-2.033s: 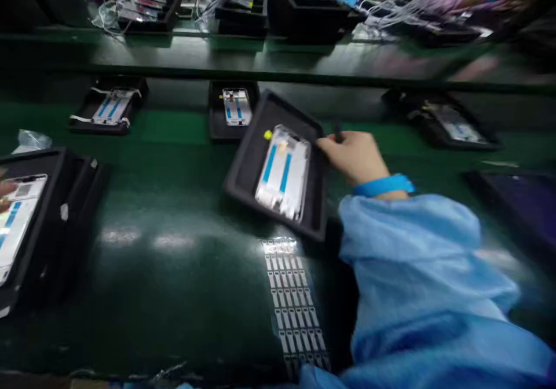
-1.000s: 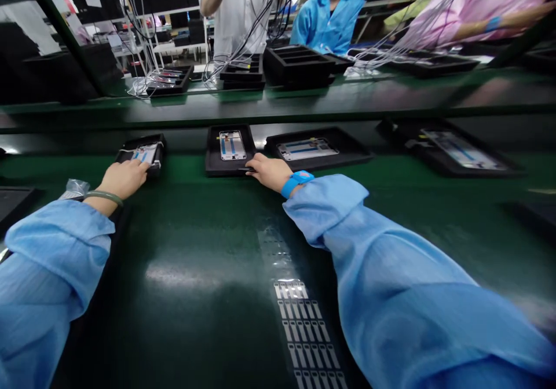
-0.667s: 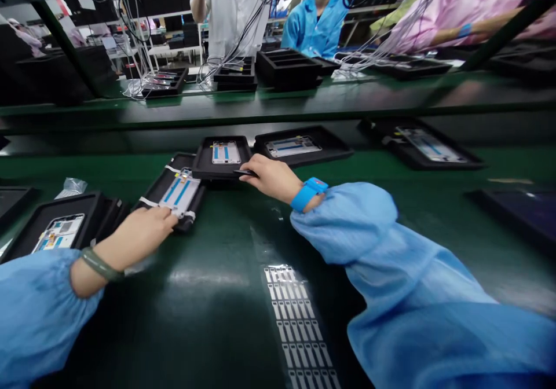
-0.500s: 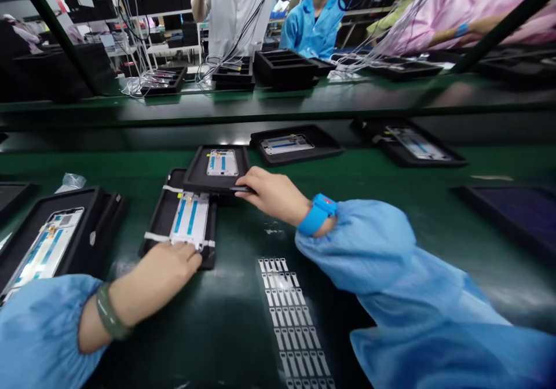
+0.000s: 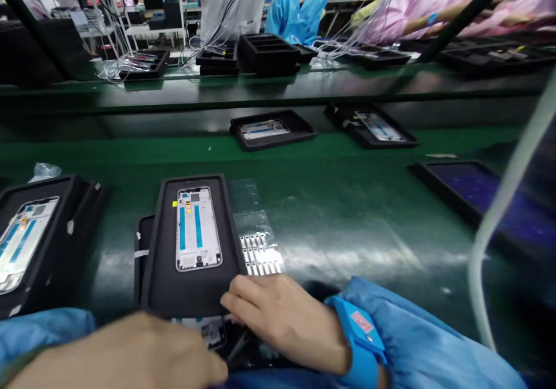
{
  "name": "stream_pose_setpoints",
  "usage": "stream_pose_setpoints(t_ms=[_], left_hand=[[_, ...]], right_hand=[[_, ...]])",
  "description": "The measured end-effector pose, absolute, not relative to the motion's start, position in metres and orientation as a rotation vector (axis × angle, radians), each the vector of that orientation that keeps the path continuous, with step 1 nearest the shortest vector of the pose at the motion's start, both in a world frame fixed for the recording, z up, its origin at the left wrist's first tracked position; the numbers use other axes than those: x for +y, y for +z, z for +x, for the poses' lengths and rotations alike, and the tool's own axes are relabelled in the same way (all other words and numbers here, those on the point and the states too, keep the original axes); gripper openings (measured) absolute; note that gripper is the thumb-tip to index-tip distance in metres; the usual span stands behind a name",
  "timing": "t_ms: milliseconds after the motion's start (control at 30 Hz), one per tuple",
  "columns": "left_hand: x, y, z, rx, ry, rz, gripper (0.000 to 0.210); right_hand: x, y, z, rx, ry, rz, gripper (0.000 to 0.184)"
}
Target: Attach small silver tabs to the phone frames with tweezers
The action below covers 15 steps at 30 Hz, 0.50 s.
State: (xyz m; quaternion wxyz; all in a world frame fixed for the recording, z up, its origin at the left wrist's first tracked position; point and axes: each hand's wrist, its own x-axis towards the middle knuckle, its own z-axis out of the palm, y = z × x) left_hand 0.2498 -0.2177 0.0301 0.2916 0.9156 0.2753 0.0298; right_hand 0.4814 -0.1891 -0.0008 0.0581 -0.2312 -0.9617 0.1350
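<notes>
A black foam tray (image 5: 195, 293) is in front of me, holding a silver phone frame (image 5: 211, 221) with two blue strips and a yellow tab. My right hand (image 5: 282, 316) is closed on the tray's near right corner; a slim grey tool seems to poke out beneath its fingers. Low in the view is my left hand (image 5: 143, 348), smeared by motion, its fingers indistinct. Just beyond its fingertips, part of a second phone frame (image 5: 214, 331) shows below the tray's near edge. Another black tray (image 5: 141, 261) lies partly covered under the first.
A sheet of small metal pieces (image 5: 260, 256) lies right of the tray, partly covered. Stacked trays (image 5: 65, 204) with a phone frame stand left. Two trays lie at the back, a purple-filled tray (image 5: 434, 172) right. A pale cable (image 5: 499, 215) hangs at right. People work beyond.
The upper tray has come nearer me and now covers most of the lower one and part of the metal-piece sheet. Both hands have moved down toward me, and the view has shifted.
</notes>
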Motion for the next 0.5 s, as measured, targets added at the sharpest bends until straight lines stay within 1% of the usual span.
stream_pose_setpoints(t_ms=[33, 67, 100, 167, 233, 300, 367, 400, 500], left_hand=[[-0.202, 0.037, 0.243, 0.815, 0.144, 2.397, 0.034], [-0.185, 0.040, 0.235, 1.064, 0.187, 2.355, 0.031], [-0.167, 0.039, 0.228, 1.285, 0.343, 2.351, 0.031], [-0.133, 0.025, 0.214, 1.576, 0.470, 2.374, 0.038], [-0.108, 0.003, 0.205, 1.624, 0.456, 2.421, 0.052], [-0.093, -0.018, 0.199, 1.602, 0.360, 2.403, 0.061], [-0.088, -0.031, 0.197, 1.575, 0.280, 2.378, 0.062], [-0.088, -0.035, 0.196, 1.570, 0.254, 2.371, 0.061], [-0.092, -0.034, 0.189, 1.586, 0.191, 2.369, 0.057]], right_hand=[[-0.195, -0.001, 0.481, -2.924, 0.415, -0.668, 0.022], [-0.200, -0.002, 0.479, -2.932, 0.421, -0.634, 0.022], [-0.205, -0.003, 0.478, -2.940, 0.429, -0.599, 0.021], [-0.213, -0.005, 0.475, -2.958, 0.475, -0.523, 0.021], [-0.214, -0.005, 0.476, -2.930, 0.606, -0.475, 0.023], [-0.207, -0.003, 0.483, -2.753, 0.808, -0.478, 0.024], [-0.192, -0.001, 0.494, -2.406, 0.971, -0.581, 0.021], [-0.183, -0.001, 0.500, -2.213, 0.984, -0.703, 0.024], [-0.155, -0.010, 0.518, -1.663, 0.997, -1.272, 0.040]])
